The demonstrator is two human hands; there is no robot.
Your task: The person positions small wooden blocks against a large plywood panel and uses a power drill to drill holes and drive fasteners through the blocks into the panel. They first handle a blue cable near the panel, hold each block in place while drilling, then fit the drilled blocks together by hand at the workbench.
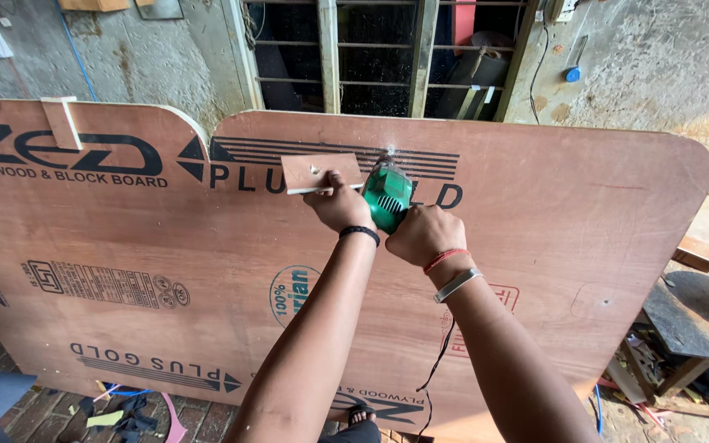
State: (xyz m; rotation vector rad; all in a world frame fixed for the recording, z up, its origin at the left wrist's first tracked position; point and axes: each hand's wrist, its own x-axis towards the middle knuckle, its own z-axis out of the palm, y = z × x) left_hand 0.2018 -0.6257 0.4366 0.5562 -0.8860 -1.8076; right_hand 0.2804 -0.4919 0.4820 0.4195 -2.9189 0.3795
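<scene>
The left hand [340, 205] is closed on a small flat wooden block [320, 172], thumb and fingers pinching its lower right corner and pressing it flat against the big plywood sheet [535, 246]. The right hand [424, 234] is wrapped tight round the body of a green power tool [387, 197], whose working end points up toward the sheet's top edge. The block and the tool sit side by side: the block lies just left of the tool, its long axis running level with the top edge, and its right end touches or nearly touches the tool's nose. The left hand is the nearer one to the block; the right hand is just below and to the right of it, the two wrists close together. A thin black cord [441, 361] hangs down from the tool past the right forearm.

The plywood sheet leans upright, with rounded upper corners, and both hands work near the middle of its top edge. A second, similar sheet [67, 246] overlaps it on the left, with a small wooden strip [59, 121] at its top edge. Behind them stand a barred window [371, 57] and a rough grey wall [658, 66]. At the right edge a dark bench [699, 312] stands with scraps beneath it. No containers show.
</scene>
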